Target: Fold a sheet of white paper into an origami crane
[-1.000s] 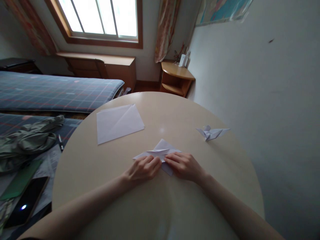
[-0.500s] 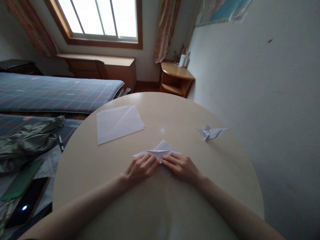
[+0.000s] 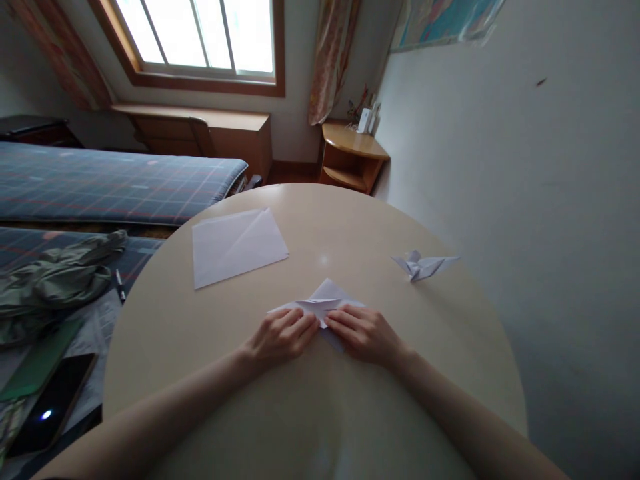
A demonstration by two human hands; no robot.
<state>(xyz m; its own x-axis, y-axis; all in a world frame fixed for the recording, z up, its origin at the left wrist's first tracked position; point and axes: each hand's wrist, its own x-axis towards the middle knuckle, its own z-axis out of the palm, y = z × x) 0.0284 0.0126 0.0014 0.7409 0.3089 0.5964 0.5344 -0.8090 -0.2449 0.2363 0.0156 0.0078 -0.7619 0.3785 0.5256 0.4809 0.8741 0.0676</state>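
On one round table (image 3: 320,413), near centre, one folded paper (image 3: 321,307) is pinched by left hand (image 3: 289,332) and right hand (image 3: 367,335); one paper bird (image 3: 424,268) is seen farther right, flat sheets (image 3: 240,248), perhaps two, farther left

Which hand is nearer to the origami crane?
Right. The right hand lies short of the origami crane and to its left, touching the folded paper; the left hand is farther left, at the paper's other side.
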